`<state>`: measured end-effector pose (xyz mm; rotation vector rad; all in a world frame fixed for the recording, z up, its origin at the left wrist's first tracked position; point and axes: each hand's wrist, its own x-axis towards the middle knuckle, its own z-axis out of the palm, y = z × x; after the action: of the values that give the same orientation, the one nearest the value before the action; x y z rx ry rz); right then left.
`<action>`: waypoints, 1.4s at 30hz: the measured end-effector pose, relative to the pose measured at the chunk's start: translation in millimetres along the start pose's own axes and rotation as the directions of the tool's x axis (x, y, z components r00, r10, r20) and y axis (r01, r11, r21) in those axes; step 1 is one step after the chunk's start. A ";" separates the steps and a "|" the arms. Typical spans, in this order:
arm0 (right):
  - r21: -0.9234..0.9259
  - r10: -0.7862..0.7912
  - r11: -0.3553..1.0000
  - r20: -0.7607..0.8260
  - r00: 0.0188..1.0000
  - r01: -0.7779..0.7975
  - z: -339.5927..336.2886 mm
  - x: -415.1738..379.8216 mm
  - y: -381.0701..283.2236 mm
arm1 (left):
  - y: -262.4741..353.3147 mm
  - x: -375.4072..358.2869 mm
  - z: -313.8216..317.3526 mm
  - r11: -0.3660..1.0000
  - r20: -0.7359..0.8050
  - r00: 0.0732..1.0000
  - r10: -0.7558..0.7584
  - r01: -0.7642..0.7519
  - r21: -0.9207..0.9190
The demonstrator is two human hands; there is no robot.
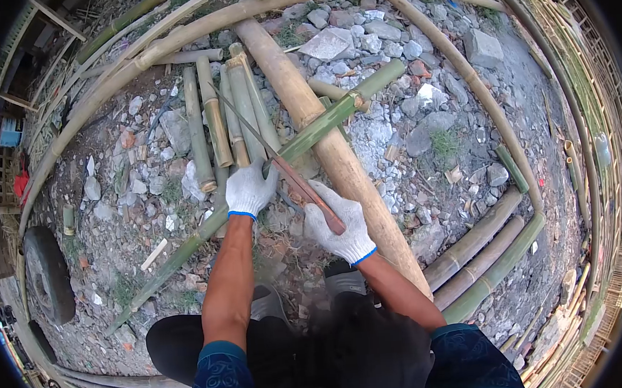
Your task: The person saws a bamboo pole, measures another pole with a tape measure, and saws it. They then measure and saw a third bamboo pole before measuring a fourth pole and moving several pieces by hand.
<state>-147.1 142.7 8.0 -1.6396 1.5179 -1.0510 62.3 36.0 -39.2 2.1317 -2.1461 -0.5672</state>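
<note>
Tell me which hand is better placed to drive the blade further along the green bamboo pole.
Probably the right hand: it grips the knife by its wooden handle, blade lying on the green bamboo pole. The left hand holds that pole steady beside the blade.

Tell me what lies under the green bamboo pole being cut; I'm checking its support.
The green bamboo pole rests across a thick tan bamboo log and split bamboo pieces. The left hand covers the contact beneath it; the right hand grips the knife.
</note>
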 end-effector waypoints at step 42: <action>0.009 0.083 0.996 0.049 0.995 -0.084 -75.0 -138.4 19.6 | -18.2 24.7 -12.9 0.965 0.346 0.935 0.075 0.020 -0.263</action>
<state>-223.1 282.0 8.5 -1.5690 1.5325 -0.9669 82.6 9.6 -37.8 1.9719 -2.1061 -1.2418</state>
